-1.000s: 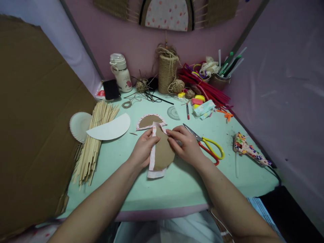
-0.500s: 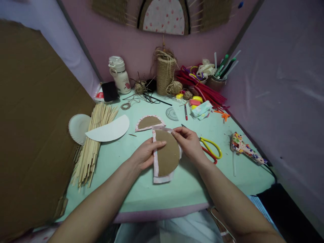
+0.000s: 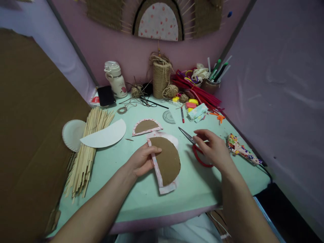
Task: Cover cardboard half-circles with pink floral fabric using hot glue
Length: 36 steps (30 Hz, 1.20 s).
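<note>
My left hand [image 3: 141, 160] grips a half-round piece of cardboard [image 3: 167, 162] by its straight edge, thumb on top. Pale pink-patterned fabric [image 3: 167, 189] is folded over that edge and sticks out beyond the curve. My right hand [image 3: 214, 148] is over the scissors [image 3: 187, 136], fingers loosely bent and thumb apart; contact with the handles is unclear. The scissors' blades point up and left, and the hand covers part of the handles. Just beyond the held piece lies a smaller cardboard half-circle [image 3: 146, 126] with a fabric-wrapped rim.
A bundle of thin sticks [image 3: 84, 162] lies at left under a white half-disc [image 3: 106, 135]. At right is a patterned glue gun [image 3: 243, 150] with a cord. A bottle [image 3: 116, 81], jute twine roll [image 3: 161, 79], protractor [image 3: 168, 117] and red pen [image 3: 182, 115] are farther back.
My right hand has let go of the fabric edge and moved right over the scissors. The held piece has tilted slightly in my left hand. The view has shifted a little.
</note>
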Available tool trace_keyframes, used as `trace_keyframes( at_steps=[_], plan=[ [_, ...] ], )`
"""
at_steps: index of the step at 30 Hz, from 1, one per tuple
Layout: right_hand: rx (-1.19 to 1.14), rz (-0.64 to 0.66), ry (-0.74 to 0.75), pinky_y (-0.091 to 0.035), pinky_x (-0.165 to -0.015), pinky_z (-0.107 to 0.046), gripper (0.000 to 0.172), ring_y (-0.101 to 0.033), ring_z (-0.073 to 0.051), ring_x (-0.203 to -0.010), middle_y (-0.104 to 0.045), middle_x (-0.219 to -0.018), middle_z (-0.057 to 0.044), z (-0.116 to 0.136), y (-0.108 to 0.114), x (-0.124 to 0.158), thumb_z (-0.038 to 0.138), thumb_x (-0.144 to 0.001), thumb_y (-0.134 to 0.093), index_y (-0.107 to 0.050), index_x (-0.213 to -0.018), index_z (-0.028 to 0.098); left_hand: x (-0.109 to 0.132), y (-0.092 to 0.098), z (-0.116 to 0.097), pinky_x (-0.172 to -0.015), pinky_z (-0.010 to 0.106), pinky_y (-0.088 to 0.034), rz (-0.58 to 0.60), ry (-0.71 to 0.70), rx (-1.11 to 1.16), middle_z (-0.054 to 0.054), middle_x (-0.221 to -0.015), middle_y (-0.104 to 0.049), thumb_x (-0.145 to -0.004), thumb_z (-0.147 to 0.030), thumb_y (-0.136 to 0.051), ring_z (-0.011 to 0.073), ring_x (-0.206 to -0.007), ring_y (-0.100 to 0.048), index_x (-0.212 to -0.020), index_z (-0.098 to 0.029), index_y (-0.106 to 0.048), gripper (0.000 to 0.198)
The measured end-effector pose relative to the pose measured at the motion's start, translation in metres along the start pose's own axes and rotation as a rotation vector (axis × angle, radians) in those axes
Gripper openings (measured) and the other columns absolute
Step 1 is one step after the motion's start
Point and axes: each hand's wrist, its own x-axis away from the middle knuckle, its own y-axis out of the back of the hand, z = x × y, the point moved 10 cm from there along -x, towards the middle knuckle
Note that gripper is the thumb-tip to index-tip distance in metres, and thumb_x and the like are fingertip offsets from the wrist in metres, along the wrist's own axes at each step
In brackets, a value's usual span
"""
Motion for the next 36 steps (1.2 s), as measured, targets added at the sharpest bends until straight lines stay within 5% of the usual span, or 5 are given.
trace_keyframes(
  at_steps=[5,17,23,28,36],
  plan=[
    [0.666,0.25,-0.09,-0.042,-0.073,-0.033,0.022,-0.061,-0.027,-0.09,-0.064,-0.101,-0.015,-0.053,0.006,0.008,0.034,-0.087,-0.055,-0.065,-0.097,0.016,0.003,-0.005,0.004,-0.076,0.037,-0.055,0.082,0.047,0.01,0.012,-0.086,-0.075,-0.067,-0.005,-0.067,0.0239,-0.08,-0.071,-0.091,-0.01,-0.07,0.024],
    [0.722,0.436,-0.229,-0.031,-0.055,-0.027,0.015,-0.057,-0.02,-0.069,-0.067,-0.082,-0.009,-0.064,-0.011,0.013,0.035,-0.083,-0.055,-0.057,-0.083,0.019,0.006,-0.015,0.003,-0.077,0.036,-0.055,0.215,0.034,0.006,0.013,-0.092,-0.076,-0.071,-0.011,-0.072,0.0241,-0.084,-0.071,-0.095,-0.011,-0.073,0.025],
    [0.391,0.326,-0.231,-0.036,-0.056,-0.027,0.023,-0.056,-0.019,-0.066,-0.064,-0.075,-0.005,-0.063,-0.005,0.019,0.041,-0.081,-0.055,-0.058,-0.085,0.019,0.009,-0.015,0.002,-0.077,0.036,-0.055,0.226,0.032,-0.011,0.012,-0.089,-0.076,-0.07,-0.014,-0.074,0.025,-0.083,-0.071,-0.092,-0.011,-0.072,0.022],
    [-0.088,0.342,-0.192,-0.042,-0.057,-0.027,0.05,-0.051,-0.016,-0.063,-0.056,-0.076,0.001,-0.04,-0.008,0.049,0.044,-0.074,-0.059,-0.052,-0.117,0.019,0.011,-0.019,0.003,-0.077,0.036,-0.054,0.253,0.042,0.001,0.012,-0.088,-0.076,-0.069,-0.014,-0.073,0.0249,-0.082,-0.071,-0.09,-0.011,-0.072,0.021],
    [-0.028,0.534,-0.149,-0.046,-0.066,-0.03,0.037,-0.056,-0.022,-0.08,-0.059,-0.083,-0.001,0.004,-0.002,0.091,0.034,-0.062,-0.064,-0.056,-0.097,0.022,0.013,-0.023,0.009,-0.08,0.037,-0.052,0.301,0.07,0.014,0.013,-0.091,-0.076,-0.071,-0.012,-0.07,0.0256,-0.085,-0.071,-0.095,-0.01,-0.073,0.024]
  ],
)
